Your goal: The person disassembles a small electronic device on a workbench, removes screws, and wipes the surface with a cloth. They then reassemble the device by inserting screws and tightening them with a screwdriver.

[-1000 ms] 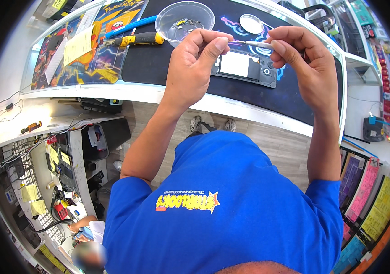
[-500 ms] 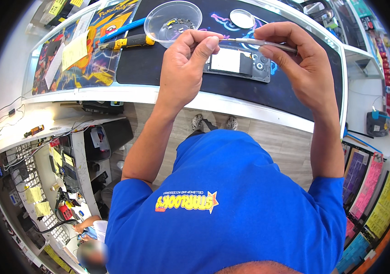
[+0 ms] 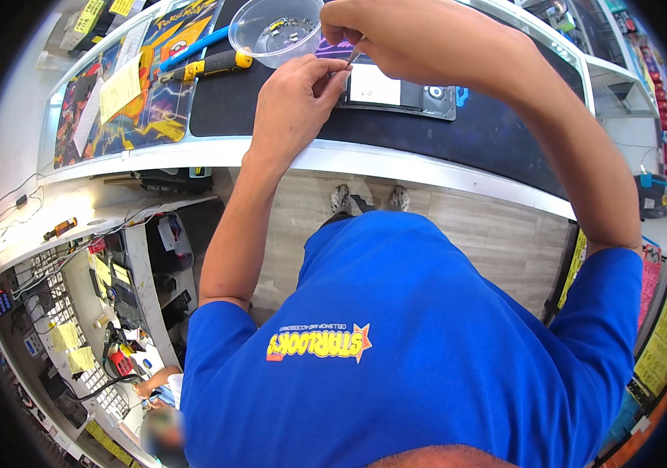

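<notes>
My left hand is at the near edge of a round clear plastic tub, its thumb and forefinger pinched. Whatever lies between those fingertips is too small to make out. From the right, my right hand reaches across and grips a slim silver pointed tool, mostly hidden by the hand. Its tip meets my left fingertips. Just beneath both hands lies an opened phone with a white battery label and a camera block at its right end. Small metal and dark parts lie inside the tub.
A yellow-black screwdriver and a long blue tool lie left of the tub. Under them spreads a dark work mat, beside a colourful mat with a yellow note. At lower left, another person's hand is at a cluttered counter.
My right hand has swung left and forward over the phone, its forearm now crossing the mat. The silver tool has turned from lying sideways to steeper. My left hand has shifted slightly left.
</notes>
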